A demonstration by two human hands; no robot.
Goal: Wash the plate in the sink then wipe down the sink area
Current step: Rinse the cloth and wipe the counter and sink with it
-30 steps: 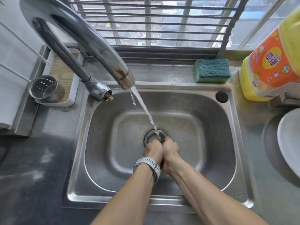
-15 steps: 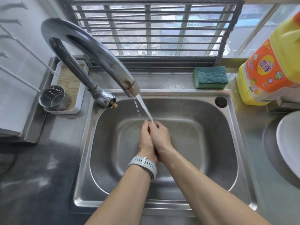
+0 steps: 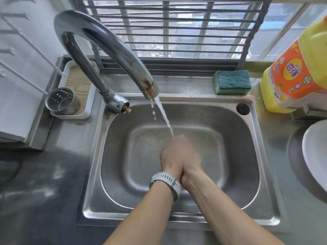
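Observation:
Both my hands are pressed together over the middle of the steel sink (image 3: pixel 113 156), under the thin stream of water (image 3: pixel 164 117) from the curved tap (image 3: pixel 106 41). My left hand (image 3: pixel 169 162), with a grey watch on its wrist, lies against my right hand (image 3: pixel 190 154), which partly covers it. The hands are blurred and I see nothing held in them. The white plate (image 3: pixel 316 156) rests on the counter at the right edge, only partly in view.
A green sponge (image 3: pixel 231 82) lies on the ledge behind the sink. A yellow and orange detergent bottle (image 3: pixel 297 75) stands at the back right. A perforated metal cup (image 3: pixel 62 101) sits in a white tray (image 3: pixel 77 82) on the left.
My hands rose from the drain into the water stream, then drew back a little toward me, still pressed together and rubbing. The view has tilted slightly.

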